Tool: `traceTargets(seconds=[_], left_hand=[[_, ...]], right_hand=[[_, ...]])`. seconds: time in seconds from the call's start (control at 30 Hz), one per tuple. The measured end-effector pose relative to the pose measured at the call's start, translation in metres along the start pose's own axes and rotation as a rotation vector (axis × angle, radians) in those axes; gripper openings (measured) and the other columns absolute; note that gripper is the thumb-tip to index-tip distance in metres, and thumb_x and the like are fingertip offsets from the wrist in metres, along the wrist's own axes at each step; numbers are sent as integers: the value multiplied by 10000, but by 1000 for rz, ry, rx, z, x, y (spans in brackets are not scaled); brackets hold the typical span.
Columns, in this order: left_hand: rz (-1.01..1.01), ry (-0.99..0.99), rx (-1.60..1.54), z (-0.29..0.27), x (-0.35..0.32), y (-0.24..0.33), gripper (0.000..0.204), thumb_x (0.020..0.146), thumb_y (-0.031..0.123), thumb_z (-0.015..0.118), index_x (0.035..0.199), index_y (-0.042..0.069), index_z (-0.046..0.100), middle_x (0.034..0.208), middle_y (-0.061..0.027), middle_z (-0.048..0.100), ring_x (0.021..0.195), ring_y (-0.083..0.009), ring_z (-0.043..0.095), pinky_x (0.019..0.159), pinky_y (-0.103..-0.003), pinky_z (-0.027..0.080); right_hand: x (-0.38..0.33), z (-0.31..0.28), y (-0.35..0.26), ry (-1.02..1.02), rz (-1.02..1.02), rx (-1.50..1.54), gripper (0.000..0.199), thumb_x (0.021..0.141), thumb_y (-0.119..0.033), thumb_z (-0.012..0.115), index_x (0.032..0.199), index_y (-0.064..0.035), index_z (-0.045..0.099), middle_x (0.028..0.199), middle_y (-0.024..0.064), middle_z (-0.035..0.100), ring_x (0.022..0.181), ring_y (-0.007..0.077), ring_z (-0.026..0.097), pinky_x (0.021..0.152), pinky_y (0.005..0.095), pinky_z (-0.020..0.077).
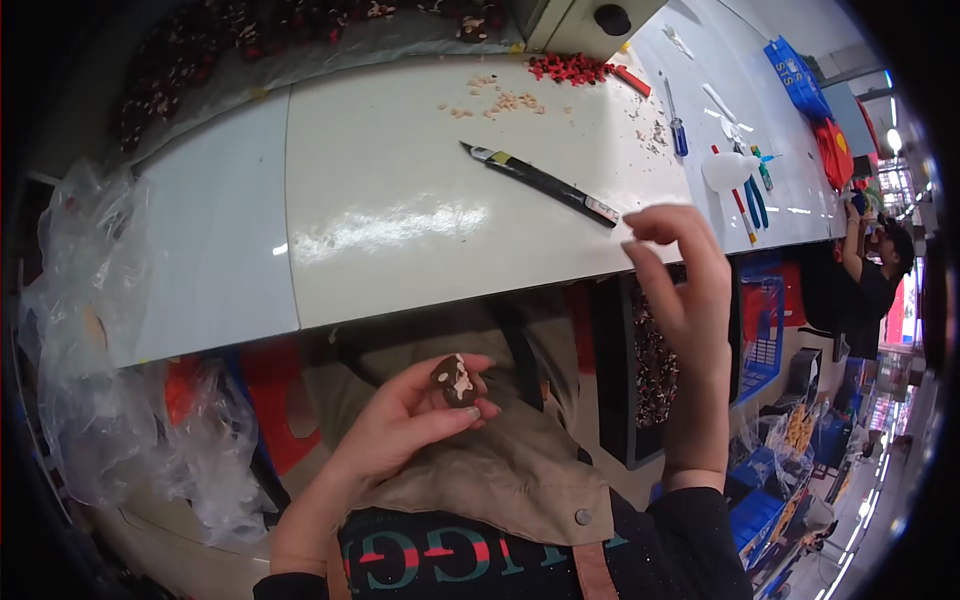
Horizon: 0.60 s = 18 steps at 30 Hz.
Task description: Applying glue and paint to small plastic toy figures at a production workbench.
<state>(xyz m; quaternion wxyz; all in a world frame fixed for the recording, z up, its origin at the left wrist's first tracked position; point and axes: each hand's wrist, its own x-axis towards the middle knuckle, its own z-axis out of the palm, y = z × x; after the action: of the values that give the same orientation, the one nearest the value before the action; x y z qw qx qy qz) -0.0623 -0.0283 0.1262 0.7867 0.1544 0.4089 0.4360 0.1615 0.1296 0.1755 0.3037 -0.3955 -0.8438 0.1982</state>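
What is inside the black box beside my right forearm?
The black box holds many small dark and pale pieces. The right forearm covers part; whatever lies deeper is hidden.

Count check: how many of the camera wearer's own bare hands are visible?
2. Left hand: lower centre, holding a small brown-and-cream rounded piece. Right hand: raised, thumb and finger apart, near the long black utility knife on the glossy white table.

Bright white light fell across the counter (375,280), laying a broad glare over its glossy top, while the upper left corner sank into shadow. Straight edges bowed toward a black rim, and around the blown-out lamps (894,140) at far right, details turned small and soft.
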Motion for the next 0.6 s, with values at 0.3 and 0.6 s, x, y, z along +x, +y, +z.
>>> traceTargets(seconds=[0.3,0.6], left_hand=[[119,-4,128,-58,-11,-61,428,880,42,565,1283,14,424,1150,-75,521,972,-137,582,817,-232,465],[181,-13,118,-83,2,-78,484,920,81,498,1374,43,336,1254,-110,481,971,-176,595,818,-253,470]], right_hand=[[-1,100,19,-98,-323,-273,239,829,-102,605,1058,-34,584,1008,133,588,935,291,572,791,330,450],[-35,109,37,-2,143,592,296,901,-98,517,1172,17,549,935,76,607,812,109,549,720,230,438]])
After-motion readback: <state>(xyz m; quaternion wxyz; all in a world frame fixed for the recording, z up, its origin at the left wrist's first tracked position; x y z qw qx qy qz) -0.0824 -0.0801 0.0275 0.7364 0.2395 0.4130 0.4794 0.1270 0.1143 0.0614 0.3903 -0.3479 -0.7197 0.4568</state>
